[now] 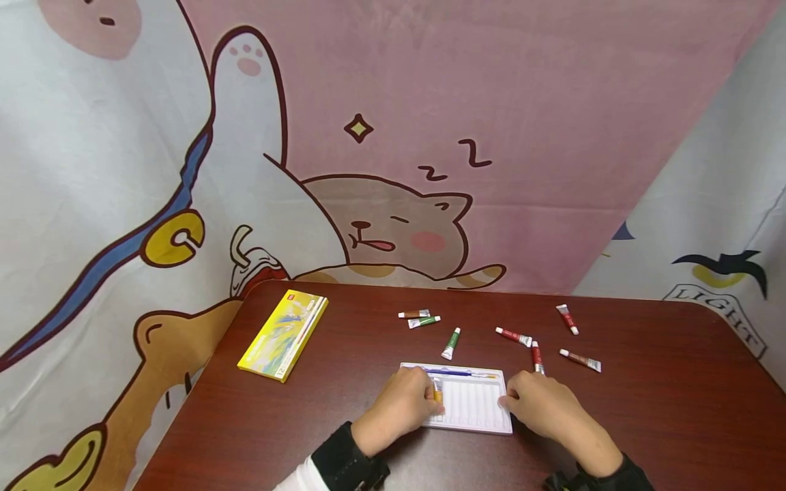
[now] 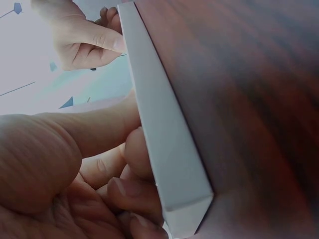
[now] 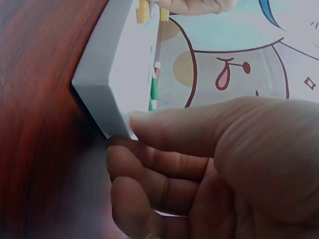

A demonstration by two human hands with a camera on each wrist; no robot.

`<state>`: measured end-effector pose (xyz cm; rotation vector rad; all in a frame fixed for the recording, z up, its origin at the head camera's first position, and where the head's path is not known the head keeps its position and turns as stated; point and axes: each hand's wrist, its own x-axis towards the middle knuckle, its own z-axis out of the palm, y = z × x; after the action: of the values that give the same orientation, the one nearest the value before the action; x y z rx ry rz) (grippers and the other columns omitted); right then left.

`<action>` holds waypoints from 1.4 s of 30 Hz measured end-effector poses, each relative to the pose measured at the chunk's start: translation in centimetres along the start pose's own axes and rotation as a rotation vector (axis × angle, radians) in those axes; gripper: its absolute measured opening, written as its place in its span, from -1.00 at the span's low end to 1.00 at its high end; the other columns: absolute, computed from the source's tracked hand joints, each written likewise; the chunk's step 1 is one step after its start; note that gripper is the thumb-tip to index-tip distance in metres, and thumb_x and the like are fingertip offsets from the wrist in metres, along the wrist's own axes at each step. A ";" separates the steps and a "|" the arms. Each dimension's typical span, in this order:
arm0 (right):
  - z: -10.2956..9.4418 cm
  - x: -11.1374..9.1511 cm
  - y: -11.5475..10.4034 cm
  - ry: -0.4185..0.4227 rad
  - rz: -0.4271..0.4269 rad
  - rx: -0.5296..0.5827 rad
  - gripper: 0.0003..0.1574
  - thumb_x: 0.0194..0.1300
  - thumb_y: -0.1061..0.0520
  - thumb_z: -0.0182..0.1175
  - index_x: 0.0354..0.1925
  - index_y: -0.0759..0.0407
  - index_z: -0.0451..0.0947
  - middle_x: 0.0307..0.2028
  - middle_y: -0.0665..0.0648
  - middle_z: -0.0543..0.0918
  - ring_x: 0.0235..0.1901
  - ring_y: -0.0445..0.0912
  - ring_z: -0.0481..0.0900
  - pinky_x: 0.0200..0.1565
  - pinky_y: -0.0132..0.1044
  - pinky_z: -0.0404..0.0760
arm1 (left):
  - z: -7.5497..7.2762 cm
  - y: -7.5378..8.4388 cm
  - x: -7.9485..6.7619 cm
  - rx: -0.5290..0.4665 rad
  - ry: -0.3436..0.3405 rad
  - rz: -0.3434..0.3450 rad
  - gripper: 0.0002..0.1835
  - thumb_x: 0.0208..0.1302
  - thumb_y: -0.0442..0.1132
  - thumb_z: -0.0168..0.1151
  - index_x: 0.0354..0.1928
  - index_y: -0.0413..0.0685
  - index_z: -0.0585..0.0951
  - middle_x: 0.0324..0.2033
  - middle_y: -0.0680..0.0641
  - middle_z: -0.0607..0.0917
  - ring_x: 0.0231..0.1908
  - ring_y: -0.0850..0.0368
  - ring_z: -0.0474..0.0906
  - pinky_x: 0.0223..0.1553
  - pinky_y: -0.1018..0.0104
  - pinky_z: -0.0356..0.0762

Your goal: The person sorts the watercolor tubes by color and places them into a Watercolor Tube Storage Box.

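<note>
A white plastic paint tray [image 1: 469, 427] with ridged slots lies on the table in front of me. A blue-handled paintbrush [image 1: 457, 373] lies along its far side. My left hand [image 1: 402, 402] reaches over the tray's left end with curled fingers and pinches a yellow paint tube [image 1: 438, 391] at the leftmost slots; the fingers hide part of it. In the right wrist view, yellow-orange tube parts [image 3: 143, 12] show beside that hand. My right hand [image 1: 543, 406] grips the tray's right edge, thumb on the rim and fingers curled against the outer side.
Beyond the tray lie green tubes [image 1: 451, 344] and a brown tube [image 1: 414, 314]. To the right are red tubes [image 1: 513, 336] and a brownish-red tube [image 1: 580, 360]. A yellow paint box [image 1: 284, 334] lies at the left. A cartoon cloth [image 1: 522, 225] hangs behind the table [image 1: 663, 382].
</note>
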<state>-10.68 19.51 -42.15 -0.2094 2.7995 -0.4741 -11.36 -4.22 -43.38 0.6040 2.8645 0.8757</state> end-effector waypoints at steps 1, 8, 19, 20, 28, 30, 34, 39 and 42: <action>-0.1 0.0 0.1 0.005 -0.003 0.008 -0.60 0.14 -0.02 0.29 -0.72 -0.04 0.39 -0.74 -0.07 0.34 -0.71 -0.17 0.27 -0.65 -0.27 0.20 | 0.0 0.0 0.0 0.002 0.000 -0.002 -0.54 -0.19 -0.14 0.51 -0.92 0.09 0.38 -0.87 0.23 0.33 -0.73 0.28 0.23 -0.72 0.41 0.16; -2.5 0.3 2.5 0.195 -0.061 0.050 -0.84 0.18 0.01 0.27 -0.50 -0.03 0.55 -0.70 -0.09 0.39 -0.67 -0.19 0.27 -0.63 -0.25 0.25 | -0.2 0.1 0.0 0.002 -0.006 -0.009 -0.54 -0.18 -0.14 0.50 -0.91 0.09 0.38 -0.86 0.22 0.34 -0.73 0.28 0.23 -0.72 0.41 0.15; -5.5 0.2 7.5 0.363 -0.025 0.064 -0.84 0.20 0.11 0.25 -0.26 0.16 0.61 -0.50 0.05 0.56 -0.57 -0.09 0.34 -0.63 -0.23 0.28 | -0.1 0.1 -0.1 0.005 -0.004 -0.006 -0.54 -0.19 -0.14 0.50 -0.92 0.09 0.38 -0.86 0.22 0.35 -0.72 0.28 0.24 -0.72 0.41 0.16; -5.5 0.3 7.7 0.357 -0.018 0.066 -0.83 0.20 0.11 0.24 -0.26 0.16 0.61 -0.50 0.05 0.56 -0.58 -0.09 0.34 -0.64 -0.23 0.28 | -0.1 0.1 -0.1 0.005 -0.005 -0.006 -0.54 -0.19 -0.14 0.50 -0.92 0.09 0.38 -0.86 0.22 0.35 -0.72 0.28 0.25 -0.72 0.41 0.17; -5.3 0.5 8.5 0.327 0.007 0.085 -0.82 0.20 0.10 0.25 -0.26 0.18 0.61 -0.54 0.05 0.54 -0.60 -0.09 0.32 -0.65 -0.23 0.27 | -0.2 0.2 -0.1 0.004 -0.009 -0.008 -0.55 -0.19 -0.13 0.50 -0.92 0.10 0.39 -0.85 0.22 0.37 -0.71 0.27 0.26 -0.70 0.41 0.19; -5.2 0.5 8.5 0.326 0.008 0.083 -0.83 0.19 0.10 0.25 -0.27 0.18 0.62 -0.50 0.07 0.58 -0.59 -0.09 0.34 -0.64 -0.23 0.29 | -0.2 0.4 0.0 0.003 -0.008 -0.008 -0.55 -0.18 -0.14 0.50 -0.91 0.10 0.39 -0.85 0.22 0.37 -0.71 0.27 0.27 -0.70 0.41 0.19; -4.7 0.8 8.3 0.324 0.003 0.067 -0.85 0.18 0.11 0.26 -0.30 0.16 0.62 -0.51 0.05 0.60 -0.60 -0.10 0.35 -0.63 -0.23 0.30 | -0.2 0.5 0.0 0.000 0.000 -0.002 -0.55 -0.19 -0.15 0.50 -0.92 0.10 0.39 -0.85 0.22 0.36 -0.70 0.28 0.28 -0.68 0.42 0.20; -3.6 1.1 6.7 0.277 -0.030 0.069 -0.88 0.16 0.06 0.29 -0.39 0.09 0.62 -0.66 -0.04 0.45 -0.67 -0.15 0.29 -0.64 -0.25 0.25 | -0.3 0.5 -0.1 -0.006 0.000 -0.004 -0.55 -0.19 -0.14 0.50 -0.92 0.10 0.39 -0.85 0.23 0.34 -0.69 0.29 0.27 -0.68 0.43 0.20; -2.8 1.3 5.5 0.236 -0.064 0.076 -0.86 0.15 0.04 0.31 -0.48 0.03 0.59 -0.71 -0.06 0.37 -0.69 -0.18 0.25 -0.65 -0.27 0.23 | -0.5 0.4 0.0 -0.009 -0.011 -0.015 -0.54 -0.17 -0.13 0.49 -0.92 0.10 0.39 -0.85 0.24 0.34 -0.68 0.29 0.27 -0.67 0.43 0.21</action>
<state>-13.35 25.20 -41.79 -0.2415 3.0038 -0.6596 -11.26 -4.17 -42.78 0.5844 2.8500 0.8802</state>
